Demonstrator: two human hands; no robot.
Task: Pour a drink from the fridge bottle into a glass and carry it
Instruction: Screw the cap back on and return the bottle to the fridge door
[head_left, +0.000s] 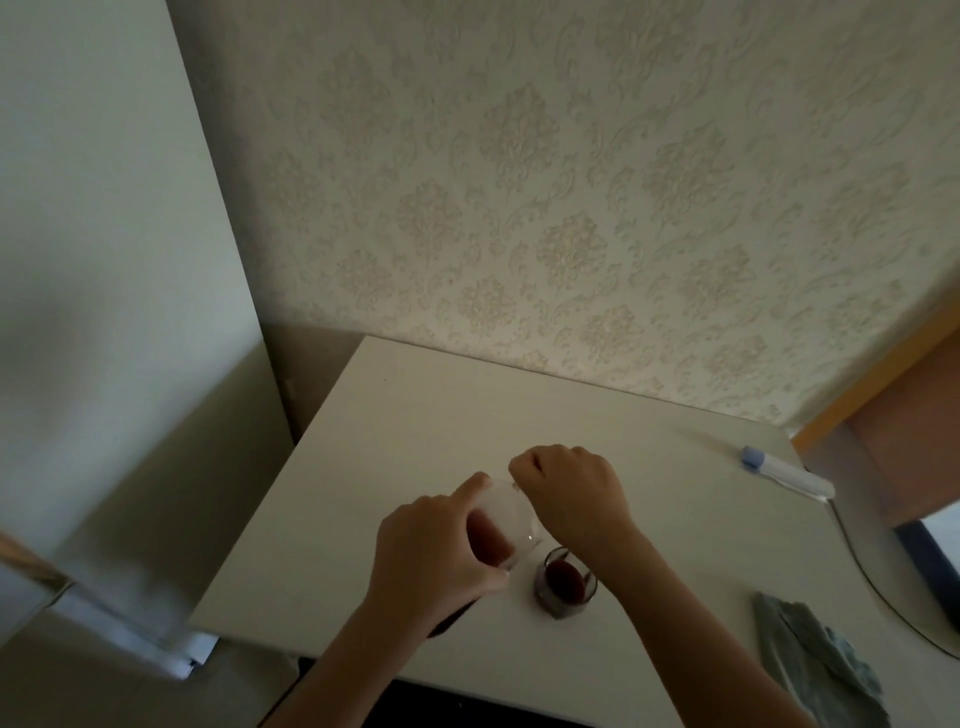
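A clear bottle (501, 525) with dark red drink in its lower part stands on the white table (395, 467). My left hand (431, 561) grips its body from the left. My right hand (569, 493) is closed over the bottle's top, which hides the cap and neck. A small glass (565, 582) holding dark red drink stands on the table just right of the bottle, under my right forearm, with nothing touching it.
A knife with a blue and white handle (779, 470) lies at the table's right back corner. A grey-green cloth (815, 660) lies at the front right. The white fridge side (104, 260) rises at the left. Patterned wallpaper backs the table.
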